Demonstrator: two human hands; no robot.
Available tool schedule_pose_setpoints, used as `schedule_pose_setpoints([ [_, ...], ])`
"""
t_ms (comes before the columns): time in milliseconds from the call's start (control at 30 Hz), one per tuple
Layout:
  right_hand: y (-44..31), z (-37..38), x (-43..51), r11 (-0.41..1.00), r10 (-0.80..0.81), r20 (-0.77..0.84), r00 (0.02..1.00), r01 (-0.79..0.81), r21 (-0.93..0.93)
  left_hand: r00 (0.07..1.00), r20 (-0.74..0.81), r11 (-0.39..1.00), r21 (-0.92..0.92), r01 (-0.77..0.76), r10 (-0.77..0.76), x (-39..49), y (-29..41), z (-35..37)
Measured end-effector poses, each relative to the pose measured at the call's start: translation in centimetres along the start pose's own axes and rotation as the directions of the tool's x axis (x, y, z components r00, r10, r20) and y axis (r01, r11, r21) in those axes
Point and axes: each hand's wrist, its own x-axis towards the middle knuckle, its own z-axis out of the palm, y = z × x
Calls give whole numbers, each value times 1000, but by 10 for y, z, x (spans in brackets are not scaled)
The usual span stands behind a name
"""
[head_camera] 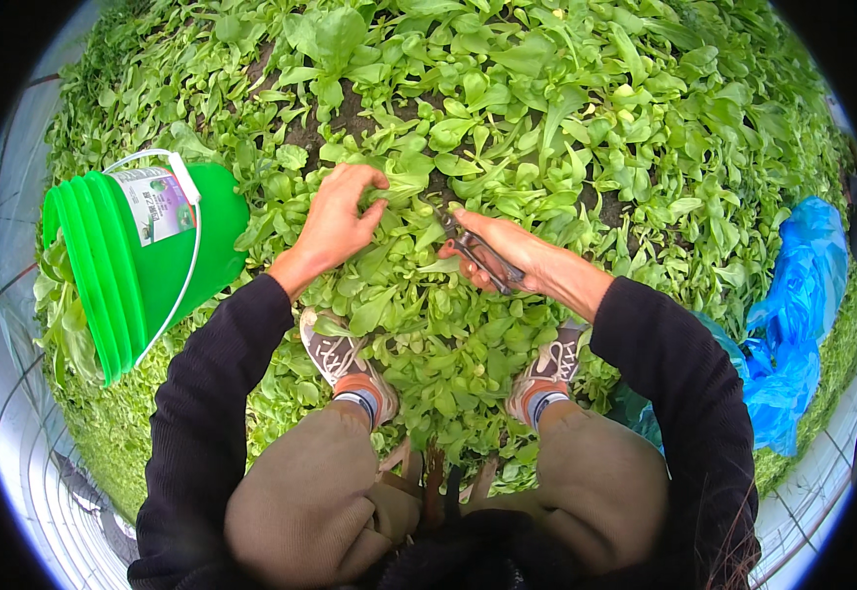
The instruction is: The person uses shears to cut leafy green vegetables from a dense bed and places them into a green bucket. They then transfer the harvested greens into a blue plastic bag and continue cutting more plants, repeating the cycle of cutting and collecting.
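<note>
My left hand (336, 217) has its thumb and forefinger around the leaves of a small leafy green plant (405, 179); the rest of its fingers are hidden beneath the palm. A pair of pruning shears (481, 258) with dark handles lies in the grip of my right hand (509, 247). The blades point up and left among the leaves, close to the base of that plant, and their tips are partly covered. Both hands are low over a dense bed of leafy greens (443, 361), in front of my shoes.
A green plastic bucket (192, 228) with a white handle lies tipped on its side at left, leafy greens (70, 310) at its mouth. Blue plastic bags (797, 310) lie at right. My shoes (340, 354) stand among the plants. Dark soil (351, 110) shows in patches ahead.
</note>
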Motion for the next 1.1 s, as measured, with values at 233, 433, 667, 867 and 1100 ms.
schedule_pose_setpoints([
  [233,7,-3,-36,984,-178,-80,981,176,-33,926,27,717,-624,311,-377,-18,43,-22],
  [433,1,31,-52,794,-600,-186,778,552,-253,841,358,92,-900,427,-405,-32,73,-27],
  [667,1,54,-47,660,-739,-155,655,659,-361,739,441,248,-747,617,-510,-54,88,-23],
  [867,7,71,-45,632,-736,-152,660,589,-503,925,163,785,-491,379,-344,-75,102,-11],
  [1100,-3,76,-44,715,-648,-144,748,531,-455,786,353,290,-789,542,-508,-80,92,-21],
])
